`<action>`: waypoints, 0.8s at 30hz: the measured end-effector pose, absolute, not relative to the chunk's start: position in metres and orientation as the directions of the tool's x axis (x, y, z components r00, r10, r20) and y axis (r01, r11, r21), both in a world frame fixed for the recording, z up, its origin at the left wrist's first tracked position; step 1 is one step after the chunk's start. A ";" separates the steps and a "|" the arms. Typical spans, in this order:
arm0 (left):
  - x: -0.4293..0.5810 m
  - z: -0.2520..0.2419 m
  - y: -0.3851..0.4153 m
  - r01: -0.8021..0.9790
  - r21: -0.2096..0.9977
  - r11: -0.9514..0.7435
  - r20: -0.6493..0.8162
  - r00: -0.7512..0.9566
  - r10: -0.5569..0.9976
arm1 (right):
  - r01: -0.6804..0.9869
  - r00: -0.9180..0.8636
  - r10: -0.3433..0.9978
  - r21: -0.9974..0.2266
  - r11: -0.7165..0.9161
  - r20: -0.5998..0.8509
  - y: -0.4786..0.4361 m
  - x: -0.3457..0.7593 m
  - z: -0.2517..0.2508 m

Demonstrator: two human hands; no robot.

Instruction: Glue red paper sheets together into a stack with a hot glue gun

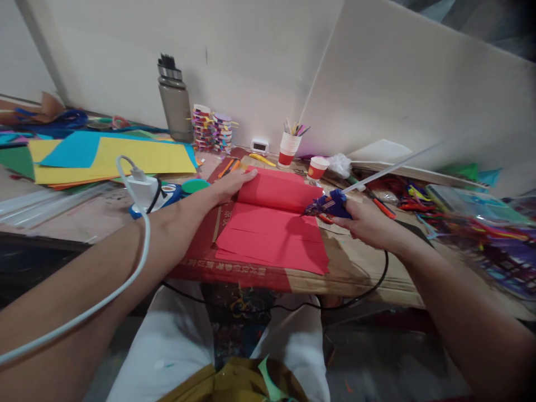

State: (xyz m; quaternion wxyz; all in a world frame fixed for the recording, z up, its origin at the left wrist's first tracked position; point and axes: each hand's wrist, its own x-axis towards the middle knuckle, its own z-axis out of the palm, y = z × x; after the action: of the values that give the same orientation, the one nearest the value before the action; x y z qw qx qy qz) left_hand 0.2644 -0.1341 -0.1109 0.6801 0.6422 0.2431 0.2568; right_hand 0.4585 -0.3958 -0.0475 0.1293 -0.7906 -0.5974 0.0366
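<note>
Red paper sheets (268, 237) lie on a flattened cardboard piece (251, 273) in the middle. The upper red sheet (276, 187) is folded or raised along a crease. My left hand (234, 185) rests at its upper left corner, fingers together on the paper's edge. My right hand (364, 220) is closed round a blue glue gun (330, 205), whose nozzle points left at the crease near the right side of the paper. A long clear glue stick (389, 168) sticks out of the gun's back. A black cable hangs from the gun below the table edge.
On the left are yellow paper (142, 159), a power strip (170, 194) with a white plug and a grey bottle (173, 106). Behind stand stacked cups (288, 149), a single cup (317, 167) and a small clock (259, 147). Craft materials (481, 229) crowd the right.
</note>
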 end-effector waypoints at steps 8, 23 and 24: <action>0.264 -0.109 -0.138 -0.020 0.997 0.069 -0.030 0.756 0.654 | 0.932 0.308 0.951 -0.210 -0.296 0.026 -0.389 0.455 -0.048; 0.264 -0.106 -0.139 -0.016 0.999 0.030 -0.009 0.729 0.685 | 0.923 0.352 0.931 -0.202 -0.329 0.094 -0.401 0.463 -0.046; 0.264 -0.107 -0.139 -0.016 0.999 0.028 -0.008 0.732 0.682 | 0.921 0.360 0.928 -0.194 -0.337 0.093 -0.402 0.463 -0.046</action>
State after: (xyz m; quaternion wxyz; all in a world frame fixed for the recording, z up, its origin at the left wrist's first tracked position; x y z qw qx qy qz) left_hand 0.2641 -0.1389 -0.1067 0.6691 0.6466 0.2574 0.2605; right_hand 0.4629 -0.4019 -0.0456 0.1068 -0.8175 -0.5656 0.0171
